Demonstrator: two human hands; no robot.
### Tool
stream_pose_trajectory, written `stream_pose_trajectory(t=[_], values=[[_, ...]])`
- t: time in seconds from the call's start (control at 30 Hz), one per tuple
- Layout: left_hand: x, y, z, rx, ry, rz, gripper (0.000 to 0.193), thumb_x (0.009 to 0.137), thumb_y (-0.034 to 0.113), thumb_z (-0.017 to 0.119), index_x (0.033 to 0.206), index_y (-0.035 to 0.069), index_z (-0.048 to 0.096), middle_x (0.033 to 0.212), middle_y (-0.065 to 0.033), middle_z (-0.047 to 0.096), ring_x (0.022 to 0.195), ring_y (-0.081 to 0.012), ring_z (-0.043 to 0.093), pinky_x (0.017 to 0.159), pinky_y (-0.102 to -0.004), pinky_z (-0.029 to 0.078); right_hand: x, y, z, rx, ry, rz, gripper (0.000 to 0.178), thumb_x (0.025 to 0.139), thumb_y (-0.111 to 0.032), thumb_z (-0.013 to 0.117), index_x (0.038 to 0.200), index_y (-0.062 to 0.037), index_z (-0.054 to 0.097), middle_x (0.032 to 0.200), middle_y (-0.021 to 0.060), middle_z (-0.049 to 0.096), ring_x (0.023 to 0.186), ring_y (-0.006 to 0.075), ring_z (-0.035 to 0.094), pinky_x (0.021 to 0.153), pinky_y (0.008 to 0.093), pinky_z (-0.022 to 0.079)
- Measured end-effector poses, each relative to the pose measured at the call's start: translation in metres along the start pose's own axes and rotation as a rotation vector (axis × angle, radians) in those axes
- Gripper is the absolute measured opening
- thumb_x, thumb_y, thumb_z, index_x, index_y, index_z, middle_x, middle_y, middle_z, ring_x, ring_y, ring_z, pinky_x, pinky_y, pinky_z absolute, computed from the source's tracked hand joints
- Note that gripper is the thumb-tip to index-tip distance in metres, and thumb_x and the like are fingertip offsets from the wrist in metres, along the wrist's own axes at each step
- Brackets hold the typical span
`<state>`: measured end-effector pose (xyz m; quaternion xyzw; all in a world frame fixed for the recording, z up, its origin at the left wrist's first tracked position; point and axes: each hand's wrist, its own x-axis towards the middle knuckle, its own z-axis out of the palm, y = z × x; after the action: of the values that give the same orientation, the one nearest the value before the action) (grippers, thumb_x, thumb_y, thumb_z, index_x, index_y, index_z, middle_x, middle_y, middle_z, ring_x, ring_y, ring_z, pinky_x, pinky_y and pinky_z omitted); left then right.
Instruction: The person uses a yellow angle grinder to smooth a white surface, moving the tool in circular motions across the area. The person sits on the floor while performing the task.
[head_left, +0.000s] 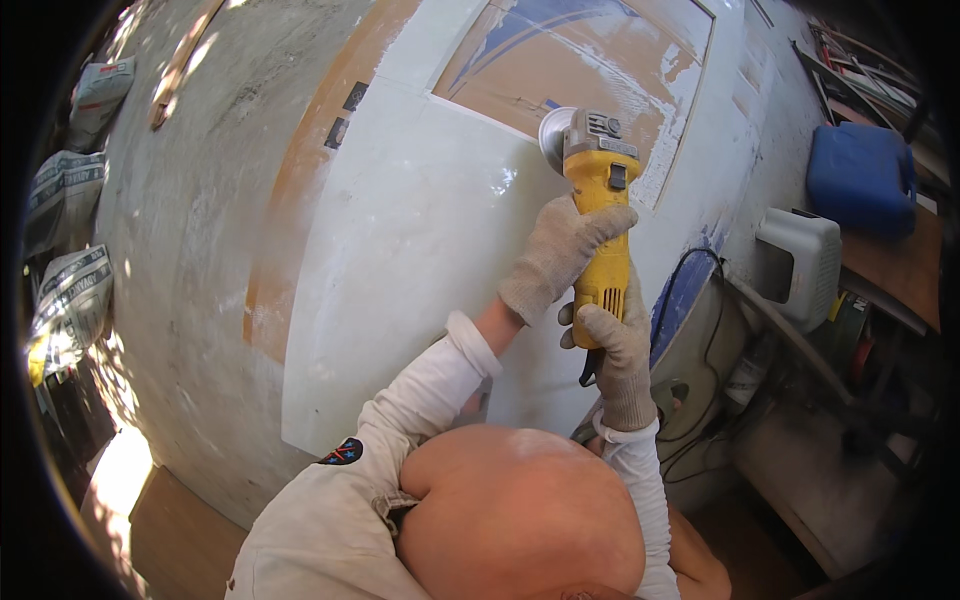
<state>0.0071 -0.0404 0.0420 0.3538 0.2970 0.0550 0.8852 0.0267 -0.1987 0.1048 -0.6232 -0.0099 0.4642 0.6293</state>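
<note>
Gloved left hand [562, 246] wraps the yellow angle grinder [606, 255] behind its head; gloved right hand [622, 345] grasps the rear, probably for steadiness. Grinder's over white-painted panel [400, 240], disc [552, 138] near recess edge; contact unclear.

Sunlight [124, 472] glares lower left while vignetting blackens corners

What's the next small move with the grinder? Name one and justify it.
I'd probably ease the yellow angle grinder slightly forward, bringing its disc further over the brown panel: the disc appears at the panel's near edge, and blue and white patches show beyond it.
</note>
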Motion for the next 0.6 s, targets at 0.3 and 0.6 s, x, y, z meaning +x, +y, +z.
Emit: stream_pose_trajectory(t=[0.3,0.6], values=[[-0.002,0.001,-0.019,-0.057,-0.03,-0.011,0.048,0.1,0.041,0.082,0.123,0.001,0.07,0.105,-0.0069,0.073,0.092,-0.0164,0.074,0.083,-0.0337,0.063,0.005,0.004,0.012,0.057,0.04,0.124,0.056,0.101,-0.025,0.082,0.143,0.0052,0.061,0.116,0.0157,0.074,0.078,0.0163,0.072,0.054,0.0258,0.057],[0.004,0.001,-0.029,0.044,-0.026,-0.047,0.055,0.1,0.047,0.081,0.124,-0.001,0.069,0.105,-0.0079,0.072,0.094,-0.0169,0.074,0.083,-0.0337,0.063,0.007,-0.001,0.023,-0.006,0.096,0.108,0.056,0.1,-0.03,0.082,0.138,0.0067,0.065,0.109,0.0139,0.075,0.073,0.0135,0.071,0.051,0.0233,0.052]])
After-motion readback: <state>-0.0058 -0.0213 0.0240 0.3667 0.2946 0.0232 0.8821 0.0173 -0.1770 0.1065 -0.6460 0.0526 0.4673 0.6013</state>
